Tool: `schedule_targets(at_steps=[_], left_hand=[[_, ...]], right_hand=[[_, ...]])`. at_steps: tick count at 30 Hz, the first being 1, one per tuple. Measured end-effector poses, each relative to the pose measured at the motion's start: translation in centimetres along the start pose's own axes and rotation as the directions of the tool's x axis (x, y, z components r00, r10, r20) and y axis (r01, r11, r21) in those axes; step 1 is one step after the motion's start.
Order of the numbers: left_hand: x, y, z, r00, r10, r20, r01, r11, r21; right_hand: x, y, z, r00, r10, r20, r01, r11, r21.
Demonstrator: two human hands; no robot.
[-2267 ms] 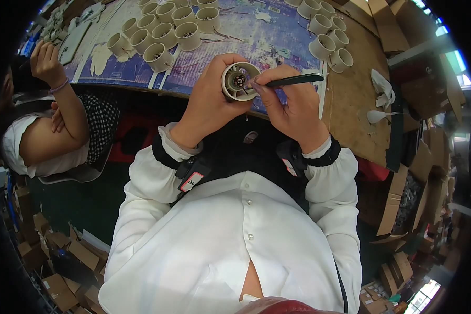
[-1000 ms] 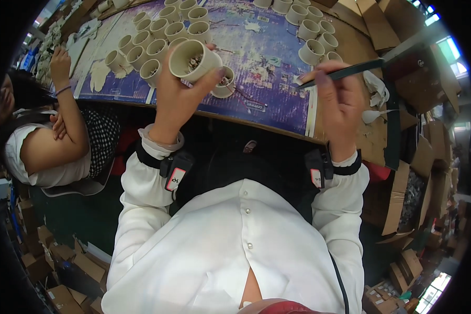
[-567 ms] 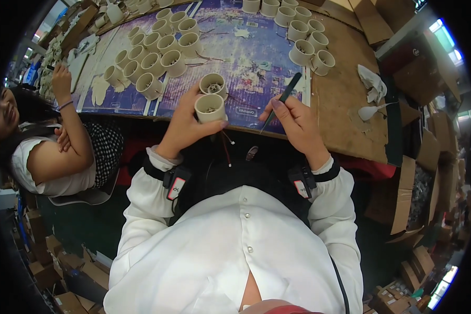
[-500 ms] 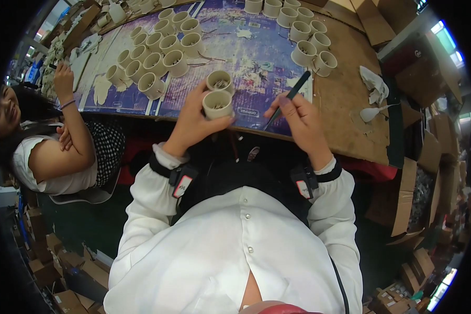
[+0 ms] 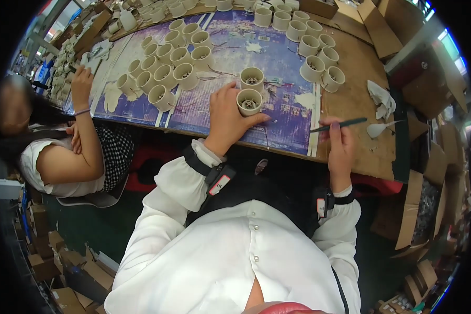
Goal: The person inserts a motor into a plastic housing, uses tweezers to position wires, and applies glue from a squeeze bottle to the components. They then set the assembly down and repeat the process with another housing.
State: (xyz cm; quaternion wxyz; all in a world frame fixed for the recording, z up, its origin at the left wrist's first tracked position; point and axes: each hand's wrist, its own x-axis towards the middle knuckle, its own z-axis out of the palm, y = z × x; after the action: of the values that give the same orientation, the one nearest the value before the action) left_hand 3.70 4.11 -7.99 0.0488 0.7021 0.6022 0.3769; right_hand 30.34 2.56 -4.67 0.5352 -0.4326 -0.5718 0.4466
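Observation:
My left hand (image 5: 227, 118) is curled round a short cream cylindrical cup (image 5: 249, 111), its thumb along the near side. Directly behind it, touching, stands a matching cup (image 5: 252, 87). Small metallic pieces show inside both, and thin dark-red wires lie beside the far one. To the right, over the table's front edge, my right hand (image 5: 341, 154) pinches dark slim tweezers (image 5: 355, 122), which lie nearly level and point left. Their tip is apart from the cups.
More cups (image 5: 184, 77) stand in a left group and a right group (image 5: 311, 69). At the right lie crumpled white tissue (image 5: 381, 99) and a white squeeze bottle (image 5: 376, 129). A co-worker (image 5: 68, 152) sits at the left. Open cardboard boxes (image 5: 421, 204) flank the table (image 5: 362, 68).
My left hand and the two cups have shifted right. My right hand has drawn right and back, away from the cups, and the tweezers have turned from steep to nearly level.

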Motion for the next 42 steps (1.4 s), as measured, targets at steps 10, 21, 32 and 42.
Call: schedule_targets(at_steps=[10, 21, 32, 42], left_hand=[[-0.5, 0.0, -1.0, 0.999, 0.031, -0.022, -0.033, 0.991, -0.128], [-0.8, 0.3, -1.8, 0.999, -0.035, -0.013, 0.031, 0.971, -0.235], [-0.9, -4.7, -2.5, 0.901, -0.337, 0.273, 0.266, -0.069, -0.961], [0.2, -4.6, -3.0, 0.923, -0.302, 0.238, 0.341, 0.361, -0.868]], right_hand=[[-1.2, 3.4, -0.8, 0.996, 0.035, -0.088, -0.016, 0.977, 0.212], [-1.3, 3.6, -0.3, 0.984, -0.047, -0.169, 0.057, 0.997, 0.059], [-2.0, 3.9, -0.6, 0.987, 0.016, -0.16, 0.012, 0.985, 0.171], [1.3, -0.2, 1.2, 0.973, -0.104, -0.206, 0.111, 0.994, 0.022]])
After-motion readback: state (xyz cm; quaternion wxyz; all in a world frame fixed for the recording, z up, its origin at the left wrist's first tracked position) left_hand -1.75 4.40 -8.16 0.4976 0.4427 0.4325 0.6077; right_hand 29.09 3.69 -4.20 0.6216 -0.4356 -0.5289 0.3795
